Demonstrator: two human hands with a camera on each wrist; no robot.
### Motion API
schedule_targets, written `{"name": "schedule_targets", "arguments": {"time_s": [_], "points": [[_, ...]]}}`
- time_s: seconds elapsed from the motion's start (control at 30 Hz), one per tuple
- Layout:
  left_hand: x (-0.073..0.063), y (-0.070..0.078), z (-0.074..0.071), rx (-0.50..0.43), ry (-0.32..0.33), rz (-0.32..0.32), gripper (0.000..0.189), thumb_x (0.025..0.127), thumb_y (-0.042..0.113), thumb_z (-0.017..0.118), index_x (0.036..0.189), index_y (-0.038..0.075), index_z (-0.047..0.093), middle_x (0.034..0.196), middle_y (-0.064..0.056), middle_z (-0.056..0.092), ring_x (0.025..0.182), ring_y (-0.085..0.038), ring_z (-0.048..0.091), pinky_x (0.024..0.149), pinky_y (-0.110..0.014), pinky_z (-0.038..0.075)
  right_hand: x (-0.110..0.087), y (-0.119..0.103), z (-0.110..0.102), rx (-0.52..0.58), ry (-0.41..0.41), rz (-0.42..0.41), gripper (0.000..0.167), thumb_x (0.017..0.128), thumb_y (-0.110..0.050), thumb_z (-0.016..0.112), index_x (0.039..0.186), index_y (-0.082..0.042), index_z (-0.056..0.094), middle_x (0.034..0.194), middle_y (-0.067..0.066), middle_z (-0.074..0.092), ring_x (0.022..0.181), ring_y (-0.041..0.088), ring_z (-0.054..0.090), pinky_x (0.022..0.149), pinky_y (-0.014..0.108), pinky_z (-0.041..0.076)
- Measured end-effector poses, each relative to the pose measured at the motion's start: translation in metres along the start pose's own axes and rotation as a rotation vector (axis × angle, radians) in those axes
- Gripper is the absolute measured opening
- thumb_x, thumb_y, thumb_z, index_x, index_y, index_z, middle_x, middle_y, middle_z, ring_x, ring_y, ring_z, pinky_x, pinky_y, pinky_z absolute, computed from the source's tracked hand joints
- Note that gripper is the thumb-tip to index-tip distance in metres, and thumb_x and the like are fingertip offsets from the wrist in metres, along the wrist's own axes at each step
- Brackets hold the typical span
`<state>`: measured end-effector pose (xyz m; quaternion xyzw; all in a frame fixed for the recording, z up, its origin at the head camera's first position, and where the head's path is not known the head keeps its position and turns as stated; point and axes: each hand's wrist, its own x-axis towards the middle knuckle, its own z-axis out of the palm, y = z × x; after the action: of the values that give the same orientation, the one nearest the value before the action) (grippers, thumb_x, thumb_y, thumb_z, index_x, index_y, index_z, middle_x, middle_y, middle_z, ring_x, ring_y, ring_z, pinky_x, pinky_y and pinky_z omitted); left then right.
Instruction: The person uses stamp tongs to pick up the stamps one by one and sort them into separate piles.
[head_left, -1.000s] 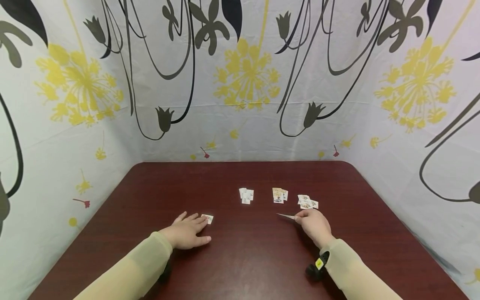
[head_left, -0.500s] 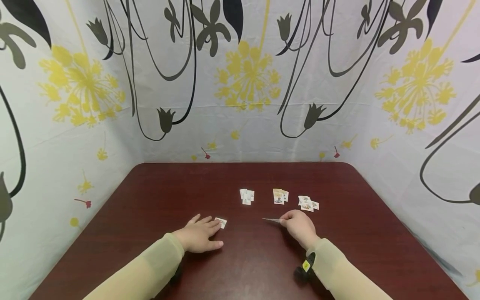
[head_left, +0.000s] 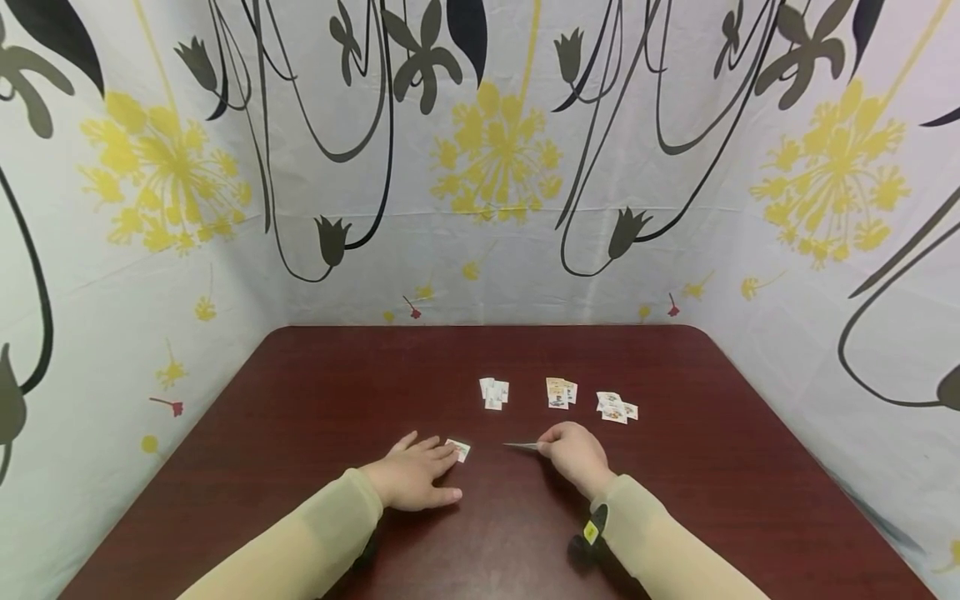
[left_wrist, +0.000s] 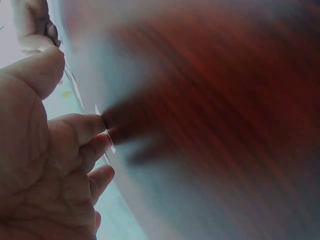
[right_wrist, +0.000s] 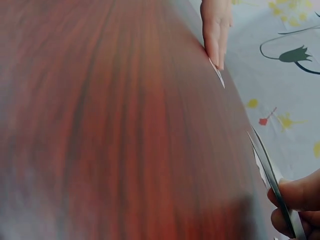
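My left hand (head_left: 414,477) lies with fingers spread, palm down, its fingertips resting on a small printed card (head_left: 461,451) near the middle of the table. In the left wrist view the card (left_wrist: 112,144) shows as a thin white edge under the fingertips. My right hand (head_left: 576,458) pinches slim metal tweezers (head_left: 521,446) between thumb and fingers, their tips pointing left toward the card. In the right wrist view the tweezers (right_wrist: 274,175) show two narrow prongs with tips close together, and the card (right_wrist: 218,75) sits at the left hand's fingertips.
Three overlapping groups of small printed cards lie farther back: a pale group (head_left: 493,393), an orange-tinted group (head_left: 557,392) and another group (head_left: 615,407) at the right. The dark red table (head_left: 375,358) is enclosed by patterned cloth (head_left: 495,275).
My left hand has slid right across the table with the card under its fingertips. My right hand has moved left with the tweezers, narrowing the gap between the hands.
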<state>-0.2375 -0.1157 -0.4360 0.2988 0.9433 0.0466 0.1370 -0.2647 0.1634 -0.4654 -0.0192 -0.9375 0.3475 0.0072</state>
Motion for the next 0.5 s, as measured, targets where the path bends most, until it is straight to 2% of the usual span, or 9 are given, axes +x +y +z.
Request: {"name": "schedule_targets", "arguments": {"time_s": [0.3, 0.5], "points": [[0.005, 0.005, 0.007, 0.002, 0.001, 0.019, 0.073, 0.093, 0.065, 0.042, 0.15, 0.019, 0.037, 0.155, 0.005, 0.031, 0.144, -0.022, 0.022, 0.116, -0.05, 0.007, -0.002, -0.011, 0.009, 0.011, -0.032, -0.016, 0.007, 0.083, -0.02, 0.07, 0.077, -0.018, 0.073, 0.081, -0.007, 0.066, 0.074, 0.013, 0.057, 0.07, 0.037, 0.046], [0.005, 0.011, 0.005, 0.003, -0.008, 0.033, 0.073, 0.094, 0.064, 0.042, 0.15, 0.018, 0.037, 0.155, 0.005, 0.03, 0.145, -0.022, 0.022, 0.115, -0.05, 0.007, -0.001, -0.014, 0.015, 0.001, -0.04, -0.03, 0.008, 0.083, -0.02, 0.07, 0.076, -0.019, 0.073, 0.081, -0.008, 0.066, 0.075, 0.011, 0.057, 0.07, 0.036, 0.047]]}}
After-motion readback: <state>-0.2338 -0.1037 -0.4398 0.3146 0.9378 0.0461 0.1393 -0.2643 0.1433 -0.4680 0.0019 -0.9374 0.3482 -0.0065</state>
